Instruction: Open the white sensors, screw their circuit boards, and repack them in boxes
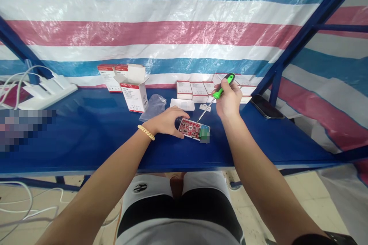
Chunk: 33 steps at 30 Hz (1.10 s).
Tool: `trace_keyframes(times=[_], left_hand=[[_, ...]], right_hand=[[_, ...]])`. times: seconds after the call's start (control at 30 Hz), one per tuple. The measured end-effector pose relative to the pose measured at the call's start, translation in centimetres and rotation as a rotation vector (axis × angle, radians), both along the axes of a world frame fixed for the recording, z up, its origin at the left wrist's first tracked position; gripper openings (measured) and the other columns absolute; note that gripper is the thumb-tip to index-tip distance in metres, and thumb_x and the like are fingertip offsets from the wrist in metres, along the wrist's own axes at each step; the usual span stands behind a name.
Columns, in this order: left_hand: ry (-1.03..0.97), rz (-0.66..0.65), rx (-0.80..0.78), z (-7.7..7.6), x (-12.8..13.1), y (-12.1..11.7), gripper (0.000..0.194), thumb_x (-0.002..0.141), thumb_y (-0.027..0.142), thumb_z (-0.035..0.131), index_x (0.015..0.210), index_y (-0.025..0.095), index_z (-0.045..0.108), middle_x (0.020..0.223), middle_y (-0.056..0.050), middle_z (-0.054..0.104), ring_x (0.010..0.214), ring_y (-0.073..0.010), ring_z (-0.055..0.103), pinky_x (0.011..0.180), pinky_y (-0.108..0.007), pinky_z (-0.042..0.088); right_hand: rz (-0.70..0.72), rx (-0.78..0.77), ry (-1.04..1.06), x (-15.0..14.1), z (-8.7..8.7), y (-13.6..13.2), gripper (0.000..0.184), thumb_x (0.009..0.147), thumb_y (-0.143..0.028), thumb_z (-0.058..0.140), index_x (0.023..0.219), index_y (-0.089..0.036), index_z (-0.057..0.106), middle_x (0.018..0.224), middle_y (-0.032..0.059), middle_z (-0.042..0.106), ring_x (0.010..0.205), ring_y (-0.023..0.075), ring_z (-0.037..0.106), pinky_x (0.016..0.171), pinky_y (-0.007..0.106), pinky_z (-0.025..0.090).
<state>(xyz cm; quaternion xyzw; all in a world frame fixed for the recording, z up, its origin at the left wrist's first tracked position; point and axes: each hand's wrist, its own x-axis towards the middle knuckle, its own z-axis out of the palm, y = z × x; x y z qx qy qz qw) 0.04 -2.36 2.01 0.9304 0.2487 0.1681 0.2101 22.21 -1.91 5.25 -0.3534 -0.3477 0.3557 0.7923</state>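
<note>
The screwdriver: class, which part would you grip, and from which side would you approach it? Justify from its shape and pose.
Grip the thick green handle, coming from above and the right, as the right hand does. The screwdriver slants down-left, its thin shaft ending at the red circuit board under the left hand, so only the handle gives purchase.

The circuit board [193, 129] lies on the bench [86, 138] at frame centre, the left hand [166, 121] resting on its left edge. Above and right of it, the right hand [229, 100] grips a screwdriver [218, 93] — tip slanting down toward the board. Behind, an open box [133, 90] stands centre-left, a row of small boxes [198, 91] along the back; a phone [266, 106] lies at the right.
</note>
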Motion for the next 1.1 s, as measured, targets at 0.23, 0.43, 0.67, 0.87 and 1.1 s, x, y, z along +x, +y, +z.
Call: trace_keyframes(times=[0.23,0.43,0.67,0.87,1.1], left_hand=[[0.112,0.031,0.038,-0.06,0.19,-0.20,0.080,0.055,0.066,0.079,0.116,0.017,0.064,0.104,-0.009,0.065,0.100,-0.0292,0.058,0.089,-0.040,0.044],[0.139,0.017,0.074,-0.16,0.19,-0.15,0.076,0.058,0.065,0.077,0.117,0.018,0.064,0.103,-0.009,0.065,0.101,-0.0301,0.057,0.090,-0.040,0.043],[0.088,0.000,0.045,-0.24,0.00,-0.06,0.068,0.061,0.046,0.078,0.121,0.018,0.061,0.110,-0.008,0.060,0.107,-0.0280,0.054,0.096,-0.039,0.042],[0.134,0.014,0.043,-0.12,0.06,-0.10,0.070,0.063,0.054,0.077,0.120,0.017,0.062,0.108,-0.008,0.060,0.106,-0.0278,0.055,0.095,-0.040,0.042],[0.146,0.029,0.068,0.02,0.01,0.03,0.068,0.064,0.054,0.076,0.118,0.016,0.063,0.108,-0.009,0.063,0.104,-0.0277,0.056,0.094,-0.039,0.042]], right_hand=[[0.004,0.004,0.003,-0.11,0.09,-0.26,0.032,0.075,-0.040,0.074,0.073,-0.022,0.047,0.055,-0.0082,0.056,0.044,0.0057,0.052,0.043,0.018,0.043],[0.001,0.007,0.011,-0.06,0.04,-0.22,0.029,0.075,-0.036,0.073,0.074,-0.021,0.048,0.056,-0.0072,0.057,0.044,0.0060,0.052,0.044,0.019,0.042],[-0.021,0.019,-0.059,-0.01,-0.07,-0.14,0.032,0.074,-0.042,0.073,0.077,-0.022,0.048,0.058,-0.0082,0.056,0.045,0.0054,0.053,0.045,0.019,0.043],[-0.015,0.038,-0.084,-0.13,-0.11,-0.14,0.030,0.075,-0.041,0.072,0.082,-0.022,0.050,0.059,-0.0087,0.056,0.045,0.0050,0.053,0.045,0.019,0.042],[-0.018,-0.007,-0.096,-0.01,0.15,-0.34,0.028,0.077,-0.041,0.070,0.080,-0.021,0.052,0.058,-0.0081,0.057,0.043,0.0047,0.052,0.043,0.018,0.041]])
